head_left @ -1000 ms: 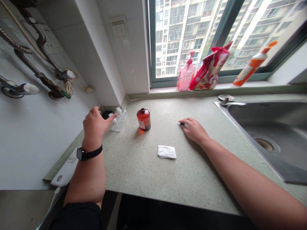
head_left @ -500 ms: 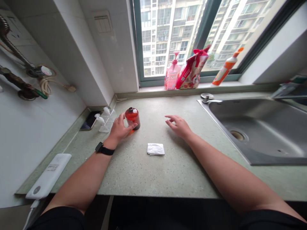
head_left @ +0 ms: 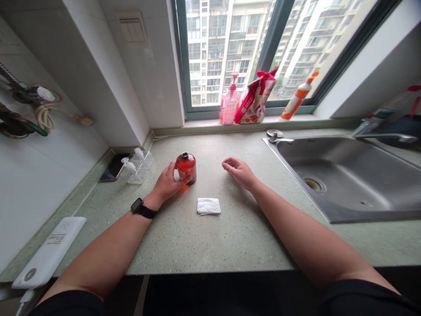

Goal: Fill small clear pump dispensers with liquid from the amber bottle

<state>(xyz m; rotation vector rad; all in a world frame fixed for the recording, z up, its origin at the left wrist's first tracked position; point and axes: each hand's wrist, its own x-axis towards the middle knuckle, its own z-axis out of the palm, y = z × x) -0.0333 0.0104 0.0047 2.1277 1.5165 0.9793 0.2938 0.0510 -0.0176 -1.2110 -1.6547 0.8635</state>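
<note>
An amber-red bottle (head_left: 187, 163) with a dark, uncapped neck stands upright on the counter. My left hand (head_left: 170, 181) is wrapped around its left and near side, thumb across the front. To the right of the bottle, my right hand (head_left: 239, 172) hovers low over the counter, apart from the bottle. Its fingers are curled in toward the thumb; whatever they may hold is hidden. A folded white tissue (head_left: 208, 206) lies between my forearms, touched by neither hand.
Left of the bottle sit a clear divided tray (head_left: 138, 176) with white pieces and a phone (head_left: 113, 166). A white power strip (head_left: 49, 254) lies near the left edge. The steel sink (head_left: 362, 175) is at right. Bottles and a red bag (head_left: 256, 98) line the sill.
My left hand and the bottle have shifted slightly right and nearer. My right hand's fingers have curled closer together. The whole view has turned a little.
</note>
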